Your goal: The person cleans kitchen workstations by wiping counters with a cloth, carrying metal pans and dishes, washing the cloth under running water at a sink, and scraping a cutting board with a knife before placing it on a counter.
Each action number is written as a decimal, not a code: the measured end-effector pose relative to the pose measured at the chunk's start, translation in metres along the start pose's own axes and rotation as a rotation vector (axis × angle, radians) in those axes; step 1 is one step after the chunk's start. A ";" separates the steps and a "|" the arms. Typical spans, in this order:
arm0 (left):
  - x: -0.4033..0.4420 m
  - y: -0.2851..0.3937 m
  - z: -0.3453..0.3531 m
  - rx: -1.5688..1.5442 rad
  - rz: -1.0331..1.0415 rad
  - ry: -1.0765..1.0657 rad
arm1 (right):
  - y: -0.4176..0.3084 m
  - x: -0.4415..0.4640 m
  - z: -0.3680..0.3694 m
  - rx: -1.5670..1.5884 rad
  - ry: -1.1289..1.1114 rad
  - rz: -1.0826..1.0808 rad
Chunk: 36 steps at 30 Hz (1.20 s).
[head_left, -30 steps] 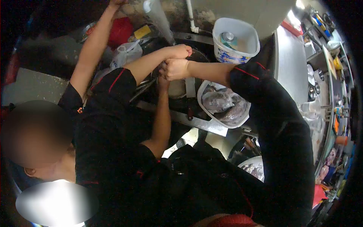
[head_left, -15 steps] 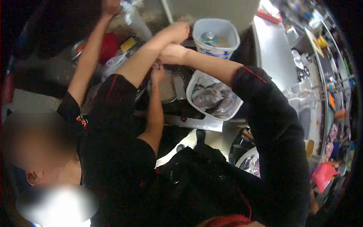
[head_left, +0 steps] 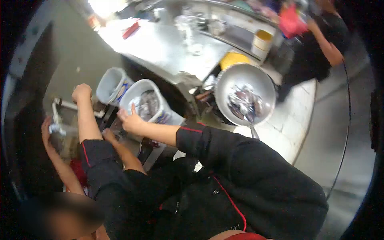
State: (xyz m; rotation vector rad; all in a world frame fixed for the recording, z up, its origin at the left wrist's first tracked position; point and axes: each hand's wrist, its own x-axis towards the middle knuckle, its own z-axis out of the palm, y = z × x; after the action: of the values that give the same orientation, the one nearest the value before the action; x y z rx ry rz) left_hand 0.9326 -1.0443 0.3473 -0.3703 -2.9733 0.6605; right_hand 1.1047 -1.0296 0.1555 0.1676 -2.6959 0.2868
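Note:
My left hand [head_left: 82,92] is raised in front of the grey wall at the left, its fingers curled into a fist; nothing shows in it. Below it runs a white pipe [head_left: 68,105]. My right hand [head_left: 131,120] is at the near rim of a white tub [head_left: 125,100], with thumb and fingers apart and nothing held. I cannot tell whether it touches the rim. Dark, greyish, wet-looking pieces [head_left: 148,105] lie in that tub. Another whitish tub [head_left: 107,86] stands just behind it.
A co-worker's forearms [head_left: 60,164] reach in at the lower left, close to my left arm. A large metal bowl [head_left: 224,90] with dark, shiny pieces and a spoon [head_left: 253,127] stands to the right. Behind is a steel counter [head_left: 160,52]. Another person [head_left: 312,56] stands at upper right.
My view has swung to the right. My hands, crossed at the wrists before, are now apart, the right one beside the tub of dark pieces. The metal bowl has come fully into view.

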 end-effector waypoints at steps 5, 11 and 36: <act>-0.103 0.119 -0.082 0.016 1.138 -0.132 | 0.035 -0.114 -0.071 0.835 0.329 0.203; -0.309 0.277 -0.077 -0.607 1.626 -0.256 | 0.093 -0.338 -0.174 1.710 0.548 0.567; -0.623 0.711 -0.020 -1.822 1.161 -1.258 | 0.315 -0.741 -0.390 0.758 0.560 1.361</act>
State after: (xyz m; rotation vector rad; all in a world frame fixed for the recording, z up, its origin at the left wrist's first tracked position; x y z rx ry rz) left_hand 1.6935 -0.5676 0.0509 0.8877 0.9587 1.2096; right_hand 1.8788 -0.5815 0.1347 -1.3295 -1.6061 1.4319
